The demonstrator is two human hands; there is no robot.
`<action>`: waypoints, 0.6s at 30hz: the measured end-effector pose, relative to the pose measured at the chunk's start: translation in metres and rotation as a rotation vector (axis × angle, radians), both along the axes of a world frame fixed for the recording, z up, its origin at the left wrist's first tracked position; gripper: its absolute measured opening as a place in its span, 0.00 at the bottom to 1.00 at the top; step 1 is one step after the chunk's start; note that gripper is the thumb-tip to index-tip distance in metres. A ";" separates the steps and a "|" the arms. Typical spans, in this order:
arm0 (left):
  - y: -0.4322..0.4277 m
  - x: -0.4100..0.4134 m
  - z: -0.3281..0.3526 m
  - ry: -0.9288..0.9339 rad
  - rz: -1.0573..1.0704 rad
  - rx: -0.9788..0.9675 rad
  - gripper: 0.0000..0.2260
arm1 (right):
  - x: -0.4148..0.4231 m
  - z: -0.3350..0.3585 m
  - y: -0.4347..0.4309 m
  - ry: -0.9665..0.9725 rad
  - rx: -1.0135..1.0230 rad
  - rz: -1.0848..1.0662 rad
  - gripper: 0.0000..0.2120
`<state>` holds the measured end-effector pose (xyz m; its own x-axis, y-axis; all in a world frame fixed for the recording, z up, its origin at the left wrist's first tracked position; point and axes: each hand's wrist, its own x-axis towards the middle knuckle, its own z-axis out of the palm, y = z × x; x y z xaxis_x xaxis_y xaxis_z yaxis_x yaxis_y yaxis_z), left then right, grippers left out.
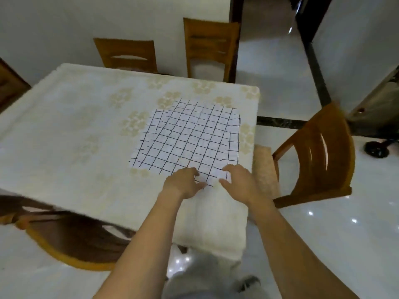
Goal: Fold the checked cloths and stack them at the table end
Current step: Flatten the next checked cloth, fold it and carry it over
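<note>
A white cloth with a black check pattern (190,137) lies spread flat on the right part of the table (75,117), near its right edge. My left hand (183,183) sits at the cloth's near edge with fingers curled, pinching the hem. My right hand (237,180) hovers at the near right corner of the cloth, fingers bent and spread, touching the fabric; a firm grip cannot be made out. Only one checked cloth is visible.
The table wears a cream tablecloth with pale flower prints. Wooden chairs stand around it: two at the far side (127,55) (210,46), one at the right (317,152), one at the near left (71,238). A shiny white tiled floor (323,244) surrounds the table.
</note>
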<state>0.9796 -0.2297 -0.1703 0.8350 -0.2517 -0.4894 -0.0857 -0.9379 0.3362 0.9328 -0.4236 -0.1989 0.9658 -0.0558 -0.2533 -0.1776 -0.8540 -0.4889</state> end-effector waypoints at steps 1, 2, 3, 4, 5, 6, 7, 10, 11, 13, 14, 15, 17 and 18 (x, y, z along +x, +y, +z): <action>-0.004 -0.004 -0.001 0.014 0.047 -0.015 0.23 | 0.003 0.000 -0.005 0.008 0.015 0.030 0.21; -0.007 -0.007 -0.002 0.025 0.091 -0.028 0.23 | 0.006 -0.001 -0.009 0.014 0.031 0.062 0.21; -0.008 -0.010 -0.003 0.028 0.131 -0.034 0.23 | 0.010 -0.002 -0.011 0.018 0.047 0.093 0.21; -0.007 -0.011 -0.004 0.028 0.168 -0.033 0.23 | 0.015 -0.003 -0.012 0.019 0.058 0.124 0.21; -0.007 -0.012 -0.005 0.024 0.202 -0.028 0.23 | 0.021 -0.003 -0.012 0.015 0.063 0.153 0.21; -0.005 -0.012 -0.006 0.022 0.239 -0.024 0.22 | 0.028 -0.004 -0.011 0.012 0.064 0.182 0.21; -0.003 -0.011 -0.007 0.022 0.275 -0.023 0.22 | 0.035 -0.004 -0.009 0.012 0.067 0.207 0.21; 0.002 0.002 -0.013 0.033 0.336 -0.029 0.23 | 0.052 -0.006 -0.001 0.016 0.086 0.253 0.21; 0.002 0.010 -0.014 0.036 0.345 -0.031 0.23 | 0.056 -0.006 0.000 0.022 0.091 0.262 0.21; -0.004 0.028 -0.016 0.060 0.359 -0.061 0.24 | 0.063 -0.007 -0.005 0.039 0.109 0.264 0.20; -0.010 0.037 -0.017 0.068 0.361 -0.092 0.24 | 0.068 -0.007 -0.010 0.044 0.118 0.246 0.20; -0.017 0.047 -0.019 0.063 0.363 -0.129 0.24 | 0.075 -0.009 -0.017 0.043 0.119 0.217 0.20; -0.030 0.058 -0.024 0.031 0.377 -0.196 0.25 | 0.087 -0.010 -0.028 0.027 0.135 0.133 0.19; -0.035 0.062 -0.029 0.022 0.391 -0.219 0.25 | 0.094 -0.012 -0.031 0.030 0.148 0.102 0.19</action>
